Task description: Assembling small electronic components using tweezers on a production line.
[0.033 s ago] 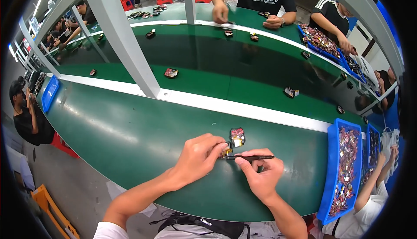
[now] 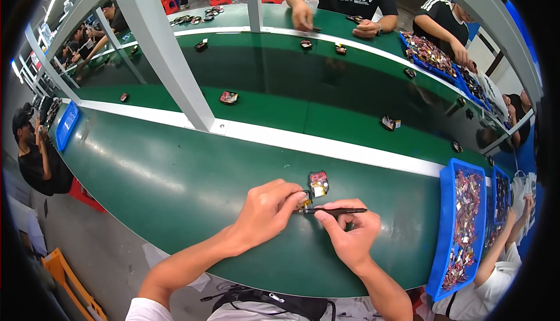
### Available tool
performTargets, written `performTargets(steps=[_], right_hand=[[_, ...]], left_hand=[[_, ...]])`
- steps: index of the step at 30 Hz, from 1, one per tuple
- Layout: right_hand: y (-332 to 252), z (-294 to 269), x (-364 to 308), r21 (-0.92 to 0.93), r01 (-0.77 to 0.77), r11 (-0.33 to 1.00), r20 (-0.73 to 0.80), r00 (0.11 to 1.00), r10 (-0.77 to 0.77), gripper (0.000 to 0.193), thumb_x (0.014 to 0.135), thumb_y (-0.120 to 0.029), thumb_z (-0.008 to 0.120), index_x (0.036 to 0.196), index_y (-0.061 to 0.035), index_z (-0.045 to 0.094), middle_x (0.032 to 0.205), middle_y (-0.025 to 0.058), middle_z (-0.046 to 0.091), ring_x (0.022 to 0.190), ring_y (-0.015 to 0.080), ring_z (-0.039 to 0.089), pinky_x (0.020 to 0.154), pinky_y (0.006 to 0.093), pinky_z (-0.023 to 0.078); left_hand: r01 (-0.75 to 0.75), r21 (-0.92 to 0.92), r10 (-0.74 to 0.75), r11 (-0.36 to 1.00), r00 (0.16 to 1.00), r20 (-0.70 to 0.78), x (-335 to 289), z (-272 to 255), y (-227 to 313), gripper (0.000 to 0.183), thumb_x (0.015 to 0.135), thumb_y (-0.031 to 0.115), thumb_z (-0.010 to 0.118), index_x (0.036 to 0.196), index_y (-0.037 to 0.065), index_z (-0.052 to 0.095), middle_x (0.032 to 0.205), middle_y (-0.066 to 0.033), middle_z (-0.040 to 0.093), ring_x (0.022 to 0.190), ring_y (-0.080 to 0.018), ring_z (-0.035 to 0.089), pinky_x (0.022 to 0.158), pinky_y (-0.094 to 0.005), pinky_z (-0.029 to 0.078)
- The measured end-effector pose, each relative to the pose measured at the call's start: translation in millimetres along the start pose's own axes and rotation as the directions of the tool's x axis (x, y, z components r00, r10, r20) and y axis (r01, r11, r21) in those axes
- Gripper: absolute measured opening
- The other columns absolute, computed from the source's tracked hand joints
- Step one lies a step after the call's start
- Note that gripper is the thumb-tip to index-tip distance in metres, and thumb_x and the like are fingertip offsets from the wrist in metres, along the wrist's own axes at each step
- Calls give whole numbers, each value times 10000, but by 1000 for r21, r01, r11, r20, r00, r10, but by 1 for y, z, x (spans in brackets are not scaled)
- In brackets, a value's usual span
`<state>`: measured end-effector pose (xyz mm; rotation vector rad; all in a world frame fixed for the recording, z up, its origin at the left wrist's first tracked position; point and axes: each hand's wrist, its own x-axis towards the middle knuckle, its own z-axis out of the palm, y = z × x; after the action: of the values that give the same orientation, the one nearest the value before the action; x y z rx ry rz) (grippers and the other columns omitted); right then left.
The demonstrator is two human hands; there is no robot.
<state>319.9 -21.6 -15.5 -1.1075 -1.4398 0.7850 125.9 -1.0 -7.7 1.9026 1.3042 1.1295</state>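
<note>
Black and slender, a tweezer-like tool (image 2: 344, 211) has its long axis running almost straight from left to right, its narrow working end pointing left and its broader rear end to the right. The person's bare right hand (image 2: 352, 227) pinches it between thumb and forefinger. The tip reaches out to the left beyond the pinch, while the rear lies back over the hand.

That tip is at the near side of a small black-framed electronic unit with a yellow patch (image 2: 305, 203); whether the two touch is too small to make out. The bare left hand (image 2: 271, 209) has its thumb and forefinger closed on the unit's left edge, so the unit sits just right of those fingertips, between the two hands (the fingers cover part of it, and its own long axis does not show).

Just beyond it, a second unit, black-edged with a red and white face (image 2: 319, 184), lies on the smooth green tabletop (image 2: 192, 181), its longer side running away from the person. Well off to the right stands a long blue plastic tray (image 2: 446, 227) filled with small reddish parts.
</note>
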Motion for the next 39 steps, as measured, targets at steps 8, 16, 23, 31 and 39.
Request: performTargets(steps=[8,16,23,31,39], right_hand=[[3,-2,-1,-77,30,997,2,1000,-30,180,769,-12,868,910,-23,757,582,-46,586,434,-9,367,420,209,224],[3,-2,0,-98,49,994,-3,999,-49,183,763,-23,873,905,-36,758,569,-40,584,421,-3,363,413,212,224],[-3,-5,0,-178,149,973,47,989,-143,175,766,-15,869,895,-23,752,582,-36,600,420,-4,364,413,211,229],[-2,-11,5,194,-283,939,76,959,274,106,841,18,809,915,15,732,717,-13,672,512,-32,382,452,179,232],[-3,-10,6,277,-378,883,114,926,361,109,849,29,795,924,28,716,788,50,721,552,-24,475,459,166,301]], left_hand=[[-49,24,50,999,998,-38,-1,5,0,92,918,27,718,982,-35,740,753,-99,677,574,-133,647,492,-262,488],[-79,46,81,996,996,-48,-1,7,2,103,908,34,737,985,-33,746,748,-93,677,548,-112,611,474,-259,463],[-67,6,68,998,996,-63,-2,10,1,98,907,7,729,992,-35,749,761,-97,685,561,-109,626,473,-252,465],[-77,2,77,997,995,-58,-3,11,2,104,907,7,727,1002,-29,749,774,-96,691,563,-121,629,474,-258,477],[-71,-40,69,997,996,-59,-2,10,5,108,907,17,729,1005,-23,752,767,-94,685,563,-122,621,475,-260,478]])
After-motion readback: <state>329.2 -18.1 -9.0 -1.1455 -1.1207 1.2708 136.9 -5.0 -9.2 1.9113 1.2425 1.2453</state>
